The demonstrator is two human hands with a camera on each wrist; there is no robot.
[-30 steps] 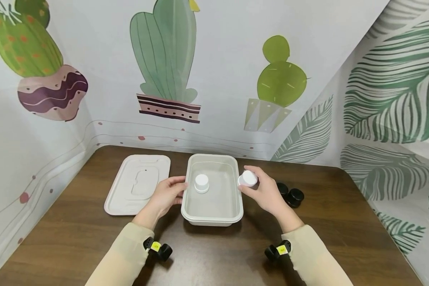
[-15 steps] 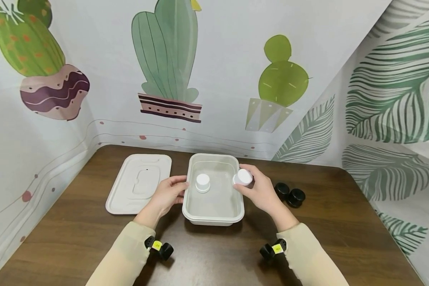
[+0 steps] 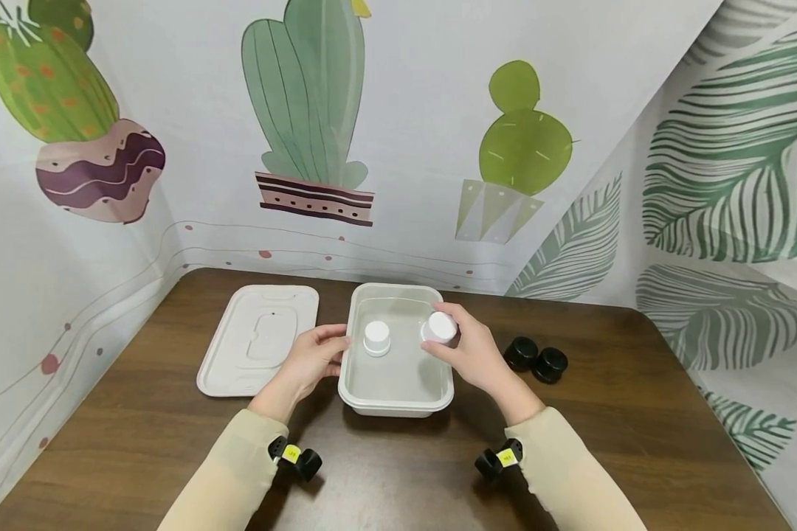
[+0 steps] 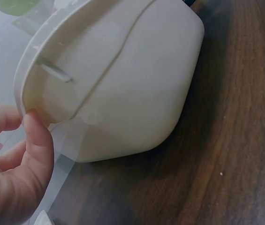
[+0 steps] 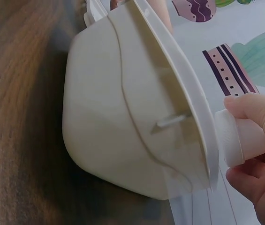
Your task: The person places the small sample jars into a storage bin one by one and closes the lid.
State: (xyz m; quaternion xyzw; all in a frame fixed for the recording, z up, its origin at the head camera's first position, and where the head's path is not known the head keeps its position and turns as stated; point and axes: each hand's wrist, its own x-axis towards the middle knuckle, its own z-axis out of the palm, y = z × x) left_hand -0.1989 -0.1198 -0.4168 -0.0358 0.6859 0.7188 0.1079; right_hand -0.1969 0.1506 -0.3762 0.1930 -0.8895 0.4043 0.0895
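- Over the white container [image 3: 395, 352] in the middle of the desk [image 3: 631, 413], the right hand [image 3: 473, 354] had carried a small white jar [image 3: 440, 327] inward from beyond the right rim, so it hung above the interior, its fingers curled round the jar
- Inside, a second white jar [image 3: 376, 338] stood upright on the floor, unmoved
- At the left rim the left hand [image 3: 311, 359] kept its place, fingertips and thumb pinching the edge to steady the container
- Beside it the lid [image 3: 259, 339] lay flat, and two black caps [image 3: 535, 359] sat to the right
- Judging by this, the held jar was nearly placed but not yet released
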